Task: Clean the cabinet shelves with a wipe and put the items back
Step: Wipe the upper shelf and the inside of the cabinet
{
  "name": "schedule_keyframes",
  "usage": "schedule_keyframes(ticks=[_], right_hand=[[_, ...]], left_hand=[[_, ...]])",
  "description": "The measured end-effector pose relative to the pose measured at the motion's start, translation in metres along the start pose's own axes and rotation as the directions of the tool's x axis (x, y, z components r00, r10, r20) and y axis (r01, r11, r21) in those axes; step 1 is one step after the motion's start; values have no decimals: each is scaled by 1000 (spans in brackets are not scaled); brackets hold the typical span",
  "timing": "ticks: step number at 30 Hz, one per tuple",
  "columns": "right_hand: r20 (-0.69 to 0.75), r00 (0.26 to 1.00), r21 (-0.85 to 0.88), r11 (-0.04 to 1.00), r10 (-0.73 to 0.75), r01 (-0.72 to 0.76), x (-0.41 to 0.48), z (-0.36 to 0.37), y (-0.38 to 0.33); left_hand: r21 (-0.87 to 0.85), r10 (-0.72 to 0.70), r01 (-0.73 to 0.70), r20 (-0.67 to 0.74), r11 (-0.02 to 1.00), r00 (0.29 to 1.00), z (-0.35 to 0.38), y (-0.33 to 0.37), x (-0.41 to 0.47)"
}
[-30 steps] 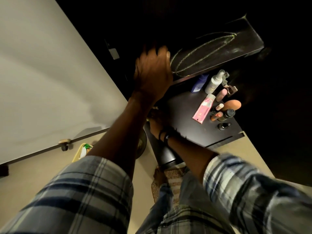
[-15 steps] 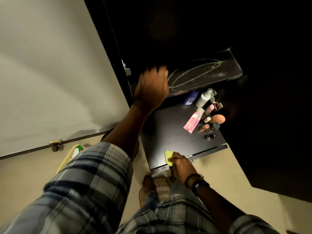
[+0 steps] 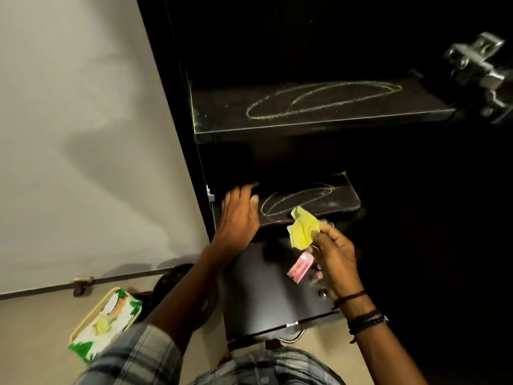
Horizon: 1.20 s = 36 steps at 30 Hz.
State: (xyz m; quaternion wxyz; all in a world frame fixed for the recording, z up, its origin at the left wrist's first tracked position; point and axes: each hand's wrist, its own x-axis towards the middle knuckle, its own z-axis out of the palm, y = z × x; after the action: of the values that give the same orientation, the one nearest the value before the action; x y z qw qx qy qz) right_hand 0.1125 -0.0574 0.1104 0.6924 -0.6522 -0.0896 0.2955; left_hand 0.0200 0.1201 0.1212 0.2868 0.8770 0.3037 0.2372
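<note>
A dark cabinet holds two shelves with yellow chalk loops: an upper shelf (image 3: 222, 112) and a middle shelf (image 3: 344, 198). My left hand (image 3: 238, 215) rests flat on the middle shelf's left front edge, fingers spread, holding nothing. My right hand (image 3: 336, 259) pinches a crumpled yellow wipe (image 3: 302, 227) just in front of the middle shelf. Below lies a pulled-out dark bottom shelf (image 3: 261, 295) carrying a pink tube (image 3: 299, 270) and small cosmetic items, mostly hidden behind my right hand.
A pack of wipes (image 3: 104, 323) lies on the beige floor at lower left. The open white cabinet door (image 3: 83, 134) fills the left side. A metal hinge (image 3: 477, 68) sticks out at upper right. The cabinet's right part is too dark to read.
My right hand has risen from the bottom shelf's front edge up to the middle shelf, carrying the yellow wipe. The view tilted upward, revealing the upper shelf. My left hand stays on the middle shelf.
</note>
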Motion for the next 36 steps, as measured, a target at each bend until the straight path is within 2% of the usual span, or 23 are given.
schedule_keyframes(ticks=[3,6,8,10,13,15,17,18,20,23,24,25,28,30,33,36], right_hand=[[5,991,-57,990,-131,131,21,-1,-26],[-36,954,-262,924,-297,278,46,-4,-40],[-37,887,-503,776,-461,382,62,-10,-44],[4,817,-731,556,-576,396,75,-15,-45],[192,863,-872,321,-468,369,84,-10,-37],[306,865,-883,221,-397,414,79,6,-22],[421,811,-848,141,-407,511,69,31,-6],[488,777,-810,126,-398,573,61,48,-1],[633,690,-703,113,-351,703,40,79,7],[800,503,-542,-35,-326,840,24,100,18],[802,500,-538,-29,-327,843,26,96,15],[768,545,-575,15,-336,818,35,87,11],[544,738,-785,70,-399,616,79,30,-9],[386,824,-881,98,-414,462,107,-15,-29],[281,876,-936,89,-391,340,131,-38,-37],[280,870,-931,105,-406,349,122,-12,-28]], left_hand=[[-39,61,-62,-25,997,998,-14,15,-7],[10,140,-140,-23,990,990,-27,30,-8],[98,207,-206,3,973,978,-37,37,-4],[207,304,-302,24,930,952,-49,44,0],[394,510,-470,4,790,860,-68,55,-1],[515,640,-518,-80,683,764,-78,62,-4],[603,711,-497,-174,623,681,-86,68,-6],[628,720,-472,-212,619,661,-88,70,-5],[671,705,-404,-256,622,661,-91,68,-1],[740,697,-319,-273,593,663,-88,62,0],[749,692,-283,-306,598,654,-87,60,-1],[754,679,-237,-347,612,647,-87,59,-2],[764,614,-124,-398,633,682,-91,56,0],[782,604,-112,-372,613,705,-93,51,2],[781,617,-111,-389,615,684,-89,48,5],[773,615,-94,-418,627,669,-81,47,8]])
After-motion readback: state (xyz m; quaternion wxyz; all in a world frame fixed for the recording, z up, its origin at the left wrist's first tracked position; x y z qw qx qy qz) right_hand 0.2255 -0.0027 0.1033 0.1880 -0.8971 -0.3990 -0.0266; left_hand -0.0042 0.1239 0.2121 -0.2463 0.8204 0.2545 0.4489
